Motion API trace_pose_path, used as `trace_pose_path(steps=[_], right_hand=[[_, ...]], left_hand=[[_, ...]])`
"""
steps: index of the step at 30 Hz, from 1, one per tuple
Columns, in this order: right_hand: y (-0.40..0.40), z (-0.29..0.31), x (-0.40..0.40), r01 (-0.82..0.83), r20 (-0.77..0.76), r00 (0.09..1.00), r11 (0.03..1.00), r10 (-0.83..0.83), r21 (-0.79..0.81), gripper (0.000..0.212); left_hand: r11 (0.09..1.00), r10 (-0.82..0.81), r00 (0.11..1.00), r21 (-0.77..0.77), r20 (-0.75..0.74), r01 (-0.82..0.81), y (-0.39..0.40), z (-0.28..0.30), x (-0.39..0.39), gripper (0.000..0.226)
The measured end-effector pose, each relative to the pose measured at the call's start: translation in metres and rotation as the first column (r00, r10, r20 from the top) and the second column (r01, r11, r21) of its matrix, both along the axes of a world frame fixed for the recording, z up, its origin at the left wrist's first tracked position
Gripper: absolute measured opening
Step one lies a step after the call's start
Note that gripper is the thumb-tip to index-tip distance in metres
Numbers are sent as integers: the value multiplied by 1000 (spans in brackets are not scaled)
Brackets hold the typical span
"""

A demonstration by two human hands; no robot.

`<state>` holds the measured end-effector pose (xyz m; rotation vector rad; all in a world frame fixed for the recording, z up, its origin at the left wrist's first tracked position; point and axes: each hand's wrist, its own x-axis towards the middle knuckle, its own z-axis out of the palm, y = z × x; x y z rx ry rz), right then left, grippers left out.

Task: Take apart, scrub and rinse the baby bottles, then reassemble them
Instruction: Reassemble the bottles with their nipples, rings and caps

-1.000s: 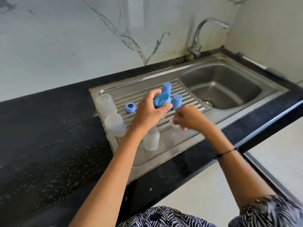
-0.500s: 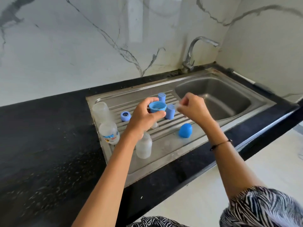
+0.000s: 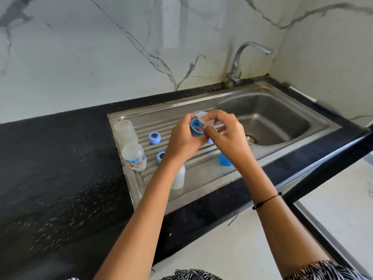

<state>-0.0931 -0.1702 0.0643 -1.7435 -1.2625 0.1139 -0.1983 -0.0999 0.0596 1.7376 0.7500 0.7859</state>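
Over on the left of the draining board (image 3: pixel 201 178), two clear bottle bodies (image 3: pixel 126 131) (image 3: pixel 134 156) stand open-mouthed and stripped of their tops, parked out of the way. Beside them lie two blue collars (image 3: pixel 154 137) (image 3: pixel 160 156) on the ridges, and a third clear bottle (image 3: pixel 178 178) stands nearer the front edge, half hidden by the forearm. Now the centre: the left hand (image 3: pixel 181 140) curls round a blue screw ring (image 3: pixel 196 129), tipped so its opening faces the other hand. That looks like a bracing hold. The right hand (image 3: pixel 224 132) pinches a clear silicone teat (image 3: pixel 203 118) between fingertips and thumb, right at the ring's rim, apparently to seat it, so this looks like reassembly. A blue cap (image 3: pixel 225 159) waits beneath the right wrist. Further right, the basin (image 3: pixel 282 122) and tap (image 3: pixel 242 57), no water running.
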Motion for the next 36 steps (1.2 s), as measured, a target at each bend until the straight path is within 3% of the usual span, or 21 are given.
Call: trace_pose_path(steps=[5, 8, 11, 13, 15, 17, 19, 21, 24, 28, 32, 36], right_hand=[[-6, 5, 3, -71, 59, 995, 994, 76, -82, 14], [-8, 11, 2, -74, 217, 971, 988, 103, -138, 15], [-13, 18, 2, -104, 246, 963, 994, 111, -42, 17], [-14, 15, 3, -11, 153, 988, 999, 5, 40, 13], [-16, 5, 5, 120, -72, 990, 993, -120, 1, 14], [-18, -6, 3, 29, -407, 911, 994, -70, -107, 17], [-18, -16, -7, -133, -561, 827, 982, 35, -135, 16], [-14, -23, -18, -146, -524, 849, 983, 66, -112, 12], [0, -28, -26, 18, -486, 872, 998, -48, -67, 11], [7, -30, -32, 123, -258, 957, 990, -136, -65, 12], [8, -24, -39, 82, -160, 984, 996, -77, 25, 23], [5, -17, -32, -93, -164, 983, 995, 88, -20, 25]], left_hand=[[999, -1, 1000, 46, 19, 1, -5, -4, -2, 50], [999, -16, 999, 52, 35, 14, -6, -5, -3, 53], [1000, -1, 998, 30, 58, -1, -7, -7, -3, 54], [1000, -3, 995, 19, 101, 1, -6, -8, -3, 58], [1000, 19, 992, 20, 124, -22, -6, -8, -3, 54], [998, 64, 988, -6, 139, -63, -7, -8, -2, 48], [996, 80, 989, -43, 127, -75, -8, -8, 0, 43], [995, 62, 991, -87, 121, -52, -10, -9, 2, 37], [990, 19, 988, -142, 150, 3, -10, -12, 5, 31], [987, -18, 974, -154, 225, 54, -4, -14, 4, 27], [942, 83, 938, -334, 337, 37, -4, -10, 0, 8], [875, 154, 913, -481, 379, 51, -1, -8, -2, 19]])
